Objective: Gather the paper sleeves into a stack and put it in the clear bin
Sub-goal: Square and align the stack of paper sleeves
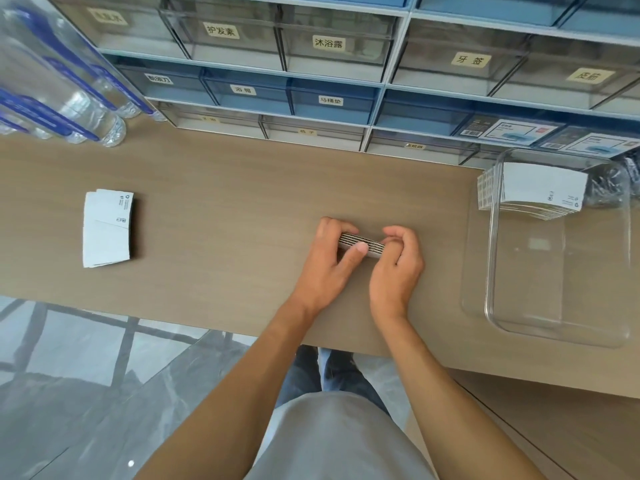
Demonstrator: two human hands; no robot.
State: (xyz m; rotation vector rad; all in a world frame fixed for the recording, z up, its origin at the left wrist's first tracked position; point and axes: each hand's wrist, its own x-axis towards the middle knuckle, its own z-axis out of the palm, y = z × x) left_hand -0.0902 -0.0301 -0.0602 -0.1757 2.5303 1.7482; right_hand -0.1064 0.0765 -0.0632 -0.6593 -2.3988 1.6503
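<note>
Head view. My left hand (329, 249) and right hand (398, 258) are both closed on a small stack of paper sleeves (362, 244), held on edge just above the table (225, 202), thumb in front and fingers behind, so that only the ribbed edges show. I judge this to be the squaring-up step: the stack is gathered but not yet in the clear bin (557, 323), which stands well apart to my right. The bin already holds another pile of sleeves (543, 188) at its far end. A loose pile (107, 228) lies flat, far off to my left. The next move calls for a firm pinch so the sleeves do not fan out, then a carry to the right over the bin's rim. Hidden: the faces of the held stack, its count, and whether its lower edge touches the table. The drawer labels (329, 43) behind are partly legible; the bottles (69, 98) are cut off at the left.
</note>
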